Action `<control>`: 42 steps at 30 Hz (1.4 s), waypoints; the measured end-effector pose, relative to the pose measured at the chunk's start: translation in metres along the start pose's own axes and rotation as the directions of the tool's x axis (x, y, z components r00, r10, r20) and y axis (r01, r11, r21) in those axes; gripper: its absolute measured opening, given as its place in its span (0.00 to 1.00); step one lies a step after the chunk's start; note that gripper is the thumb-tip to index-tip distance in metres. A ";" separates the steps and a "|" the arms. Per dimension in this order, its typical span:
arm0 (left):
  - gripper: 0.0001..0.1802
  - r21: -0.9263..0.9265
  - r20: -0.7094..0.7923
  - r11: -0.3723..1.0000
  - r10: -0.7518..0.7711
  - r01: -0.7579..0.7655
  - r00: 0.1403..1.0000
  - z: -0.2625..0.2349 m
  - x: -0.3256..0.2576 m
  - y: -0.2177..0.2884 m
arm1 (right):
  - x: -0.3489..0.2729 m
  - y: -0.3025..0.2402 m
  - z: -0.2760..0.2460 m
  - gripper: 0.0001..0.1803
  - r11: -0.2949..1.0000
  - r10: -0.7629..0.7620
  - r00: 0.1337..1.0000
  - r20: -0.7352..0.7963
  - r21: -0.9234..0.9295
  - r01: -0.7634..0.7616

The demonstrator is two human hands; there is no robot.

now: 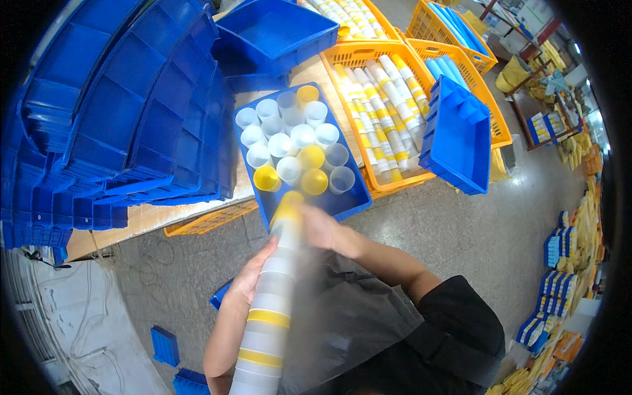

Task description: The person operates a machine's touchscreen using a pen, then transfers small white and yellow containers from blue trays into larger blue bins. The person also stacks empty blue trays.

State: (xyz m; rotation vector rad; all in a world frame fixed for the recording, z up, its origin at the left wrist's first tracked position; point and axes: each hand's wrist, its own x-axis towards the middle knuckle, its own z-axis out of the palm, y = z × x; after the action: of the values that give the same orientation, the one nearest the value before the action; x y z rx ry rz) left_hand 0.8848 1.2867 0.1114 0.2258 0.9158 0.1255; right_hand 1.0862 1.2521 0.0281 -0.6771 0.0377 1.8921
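A long stack of nested plastic cups (270,301), mostly frosted white with some yellow ones, leans up from the lower edge. My left hand (253,268) is wrapped round it from the left. At the stack's upper end is a yellow cup (289,204), blurred. Beside that end is my right hand (320,230); motion smears its fingers, so its grip cannot be made out. Just beyond both hands, a blue tray (353,205) holds several upright cups in rows, white ones (288,169) and yellow ones (266,178). The tray's near end shows bare bottom.
Tall stacks of blue trays (125,99) stand at the left on the wooden table (151,214). An orange crate (375,181) full of cup stacks is right of the tray, with a tilted blue tray (461,141) on its edge. Another blue tray (276,33) sits behind.
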 end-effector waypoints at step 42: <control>0.37 0.005 0.191 0.997 -0.070 0.071 0.979 0.013 0.029 -0.007 | -0.083 -0.023 -0.018 0.40 -0.688 -0.635 0.543 0.549 -0.721 -0.077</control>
State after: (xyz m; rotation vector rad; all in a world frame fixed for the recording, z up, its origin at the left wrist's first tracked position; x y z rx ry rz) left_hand 0.9127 1.2835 0.0952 0.1996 0.7310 0.0381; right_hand 1.1358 1.1856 0.0583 -1.9065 -1.7326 -0.0426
